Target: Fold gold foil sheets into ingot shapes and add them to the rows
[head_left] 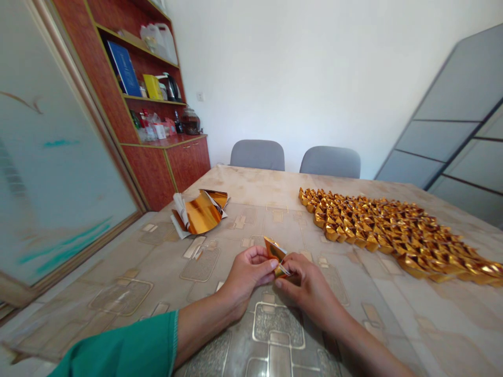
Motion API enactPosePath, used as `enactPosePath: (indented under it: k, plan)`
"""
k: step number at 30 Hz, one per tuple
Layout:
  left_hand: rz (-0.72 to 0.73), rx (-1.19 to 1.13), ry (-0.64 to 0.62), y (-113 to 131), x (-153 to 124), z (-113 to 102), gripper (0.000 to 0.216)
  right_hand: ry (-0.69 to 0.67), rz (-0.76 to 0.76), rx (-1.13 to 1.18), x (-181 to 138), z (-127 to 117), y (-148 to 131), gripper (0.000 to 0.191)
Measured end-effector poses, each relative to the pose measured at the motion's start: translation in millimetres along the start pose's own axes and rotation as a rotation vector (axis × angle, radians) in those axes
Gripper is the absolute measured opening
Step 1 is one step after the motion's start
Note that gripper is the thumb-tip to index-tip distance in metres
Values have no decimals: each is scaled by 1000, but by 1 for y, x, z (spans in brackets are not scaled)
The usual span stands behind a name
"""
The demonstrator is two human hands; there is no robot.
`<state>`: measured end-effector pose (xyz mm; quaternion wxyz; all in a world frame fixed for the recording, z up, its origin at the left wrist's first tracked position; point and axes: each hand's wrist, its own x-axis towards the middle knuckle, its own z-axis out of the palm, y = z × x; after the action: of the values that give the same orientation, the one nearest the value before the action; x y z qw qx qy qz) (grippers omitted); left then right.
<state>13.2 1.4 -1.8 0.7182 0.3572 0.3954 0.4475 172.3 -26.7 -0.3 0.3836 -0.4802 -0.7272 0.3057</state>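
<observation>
A small piece of gold foil paper (276, 250), partly folded with a pointed corner upward, is held just above the table between my two hands. My left hand (251, 269) pinches its left side, thumb on the near face. On the right edge, my right hand (301, 277) grips the same paper with thumb and fingers, where a pale inner side shows. Some of the lower folds are hidden by my fingers. Loose sheets of gold foil paper (202, 213), curled and stacked, lie to the left beyond my hands. Many folded gold paper ingots (377, 225) stand in close rows on the right.
The table (165, 272) has a patterned, glossy cover. Two grey chairs (257, 154) stand at its far side. A red-brown cabinet (188, 162) with filled shelves is at the back left, beside a frosted sliding door (58, 157). Grey panels (451, 110) lean at the right.
</observation>
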Motion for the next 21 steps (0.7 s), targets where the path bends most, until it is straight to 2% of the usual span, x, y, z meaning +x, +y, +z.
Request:
enactPosePath:
  k: [6, 11, 15, 21]
  plan:
    - [14, -8, -8, 1, 0, 0, 43, -12, -19, 33, 1, 0, -4, 19]
    - [15, -12, -1, 1, 0, 0, 42, 37, 82, 80, -2, 5, -1, 6]
    - [3, -7, -33, 1, -2, 0, 41, 61, 133, 120, -3, 8, 4, 11]
    - [-10, -60, -32, 1, 0, 0, 38, 63, 127, 326, -1, 8, 6, 18]
